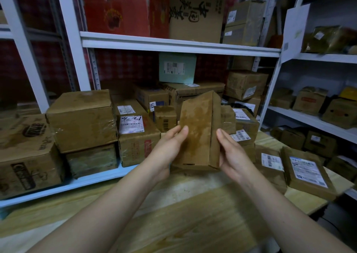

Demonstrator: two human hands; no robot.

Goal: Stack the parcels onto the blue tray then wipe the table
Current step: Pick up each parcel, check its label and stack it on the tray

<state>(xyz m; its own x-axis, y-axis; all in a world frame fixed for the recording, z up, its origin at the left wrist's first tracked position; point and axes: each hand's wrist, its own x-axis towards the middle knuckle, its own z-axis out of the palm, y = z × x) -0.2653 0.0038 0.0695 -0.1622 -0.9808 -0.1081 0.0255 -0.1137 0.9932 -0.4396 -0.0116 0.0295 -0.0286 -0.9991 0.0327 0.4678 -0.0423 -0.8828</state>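
The left hand (pixel 170 146) and right hand (pixel 233 152) clasped a tall brown cardboard parcel (pixel 199 133) upright between them, above the pale wooden table (pixel 193 214). Flat labelled brown parcels (pixel 307 171) lay right of the right hand, so stacking seemed unfinished and wiping not yet begun.

Two hands: left hand (pixel 170 148), right hand (pixel 233 154). One held parcel (pixel 199 131). One counter (pixel 173 223). Two flat labelled parcels on counter: nearer parcel (pixel 307 172), farther parcel (pixel 271 162). One pale green box (pixel 176 67). One carton with black characters (pixel 197 11). At least one red carton (pixel 117 7). Well over a dozen brown boxes (pixel 83 117) on shelves (pixel 173 45); exact count not determinable.
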